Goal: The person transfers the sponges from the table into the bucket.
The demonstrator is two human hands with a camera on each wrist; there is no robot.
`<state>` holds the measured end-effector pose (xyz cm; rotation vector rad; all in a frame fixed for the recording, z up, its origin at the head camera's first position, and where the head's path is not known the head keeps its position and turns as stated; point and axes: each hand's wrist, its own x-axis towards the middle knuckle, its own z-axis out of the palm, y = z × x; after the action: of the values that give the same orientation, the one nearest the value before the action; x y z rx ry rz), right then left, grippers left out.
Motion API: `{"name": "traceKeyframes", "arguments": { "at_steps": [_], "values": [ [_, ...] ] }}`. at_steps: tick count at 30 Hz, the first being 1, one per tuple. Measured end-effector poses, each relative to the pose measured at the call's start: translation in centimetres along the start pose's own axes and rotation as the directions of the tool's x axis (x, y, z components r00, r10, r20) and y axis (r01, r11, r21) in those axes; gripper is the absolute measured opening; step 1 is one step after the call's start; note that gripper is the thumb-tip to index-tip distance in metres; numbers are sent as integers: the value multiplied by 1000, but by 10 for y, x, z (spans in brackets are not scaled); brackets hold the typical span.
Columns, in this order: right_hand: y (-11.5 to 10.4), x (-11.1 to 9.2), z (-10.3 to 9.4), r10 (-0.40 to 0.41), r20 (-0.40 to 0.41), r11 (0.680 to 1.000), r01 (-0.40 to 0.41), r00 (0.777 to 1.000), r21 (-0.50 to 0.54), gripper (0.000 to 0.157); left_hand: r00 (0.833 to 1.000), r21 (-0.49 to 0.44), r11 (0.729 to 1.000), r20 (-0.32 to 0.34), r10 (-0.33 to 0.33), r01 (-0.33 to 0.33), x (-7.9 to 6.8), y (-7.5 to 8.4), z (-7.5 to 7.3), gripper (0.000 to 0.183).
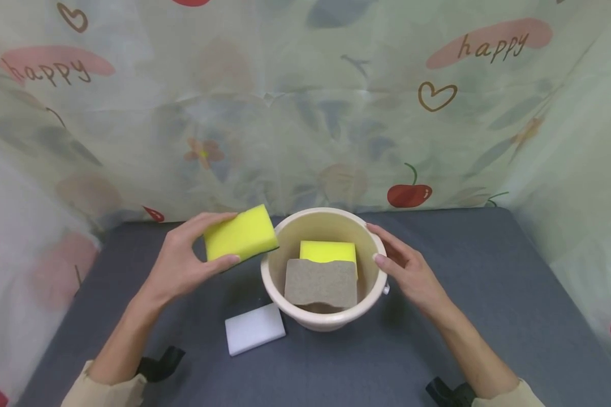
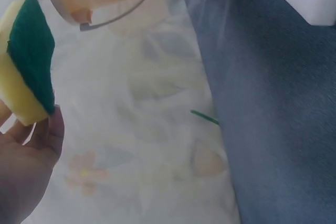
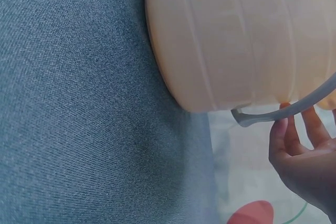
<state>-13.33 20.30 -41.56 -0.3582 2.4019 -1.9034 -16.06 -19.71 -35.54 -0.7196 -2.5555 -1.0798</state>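
My left hand (image 1: 183, 254) holds a yellow sponge (image 1: 241, 233) between thumb and fingers, in the air just left of the bucket's rim. The left wrist view shows the sponge's green scouring side (image 2: 34, 51). The cream bucket (image 1: 323, 319) stands upright on the table. Inside it, a second yellow sponge (image 1: 328, 250) sits behind a grey-brown sponge (image 1: 321, 282) with a wavy edge. My right hand (image 1: 412, 271) grips the bucket's right side at the rim. The right wrist view has its fingers beside the grey handle (image 3: 283, 114), which hangs down.
A white sponge block (image 1: 255, 329) lies flat on the dark grey tablecloth (image 1: 305, 373), just left of the bucket's front. Behind the table hangs a patterned curtain (image 1: 295, 141), which also runs along both sides.
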Motion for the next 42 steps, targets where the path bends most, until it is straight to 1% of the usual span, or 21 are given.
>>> {"name": "traceKeyframes", "arguments": {
  "at_steps": [6,12,17,24,30,33,37,42],
  "values": [
    [-1,0,-1,11,-6,1000,-11,1000,-8,55,999,-19,999,23,36,-35,8,11,6,67],
    [-1,0,-1,11,-12,1000,-11,1000,-11,56,996,-42,997,56,70,-67,18,22,15,70],
    [1,0,-1,9,-11,1000,-9,1000,-7,56,990,-72,992,92,108,-102,27,29,23,70],
    [1,0,-1,21,-12,1000,-21,1000,-6,56,980,-95,987,141,140,-127,39,35,32,79],
    [0,1,0,37,-13,999,-38,999,-14,56,970,-86,985,185,161,-147,48,40,39,70],
    [0,1,0,36,-11,999,-36,999,-7,56,966,-88,983,193,174,-160,52,42,43,68],
    [1,1,0,22,-11,1000,-22,1000,1,55,964,-85,982,191,184,-170,57,44,48,67],
    [1,1,0,29,-9,1000,-29,1000,-8,55,964,-86,982,194,181,-167,61,46,54,69]
  ]
}}
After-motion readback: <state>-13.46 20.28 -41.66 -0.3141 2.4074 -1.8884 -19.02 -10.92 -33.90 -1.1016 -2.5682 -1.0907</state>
